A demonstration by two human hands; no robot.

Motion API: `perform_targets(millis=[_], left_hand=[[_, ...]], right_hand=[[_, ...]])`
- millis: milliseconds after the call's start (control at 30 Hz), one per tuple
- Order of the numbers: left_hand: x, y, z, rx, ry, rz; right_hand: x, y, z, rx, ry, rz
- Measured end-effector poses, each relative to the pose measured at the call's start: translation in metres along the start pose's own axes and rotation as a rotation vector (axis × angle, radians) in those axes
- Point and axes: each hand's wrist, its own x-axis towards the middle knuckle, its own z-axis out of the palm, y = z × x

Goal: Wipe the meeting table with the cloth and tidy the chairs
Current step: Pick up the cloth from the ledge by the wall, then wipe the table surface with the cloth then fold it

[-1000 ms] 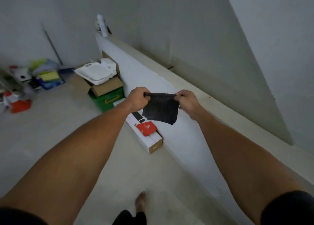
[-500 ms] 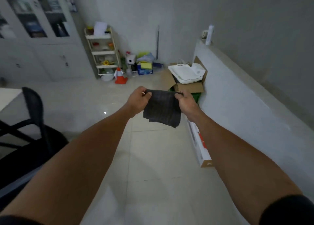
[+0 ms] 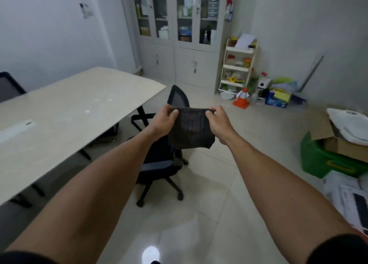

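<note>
Head view: a pale meeting desk (image 3: 65, 112) spreads at left, specks on its top, a black office chair (image 3: 165, 156) just off its corner. The left hand (image 3: 164, 120) and right hand (image 3: 218, 122) each pinch a top corner of the dark cloth (image 3: 190, 133), hanging limp above the chair. Light and soft, it likely handles best bunched in one palm.

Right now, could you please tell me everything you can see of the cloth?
The cloth is dark, nearly black, with a faint ribbed or checked weave, apparently folded. It hangs in the air, stretched between the left hand and the right hand, each pinching a top corner. Its lower edge droops free in front of the black office chair, right of the table.
</note>
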Motion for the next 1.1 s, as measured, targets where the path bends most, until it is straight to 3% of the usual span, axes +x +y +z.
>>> perform_targets(millis=[267,700,900,1100], left_hand=[[-0.020,-0.111,-0.161,-0.016,0.268,-0.146],[-0.050,-0.234,-0.315,-0.041,0.599,-0.368],[-0.015,-0.274,-0.369,-0.137,0.666,-0.478],[0.039,-0.311,-0.411,-0.236,0.686,-0.568]], right_hand=[[0.016,-0.063,0.195,-0.047,-0.269,-0.174],[0.036,-0.127,0.418,-0.059,-0.647,-0.374],[0.084,-0.146,0.507,-0.075,-0.774,-0.343],[0.146,-0.166,0.581,-0.072,-0.946,-0.121]])
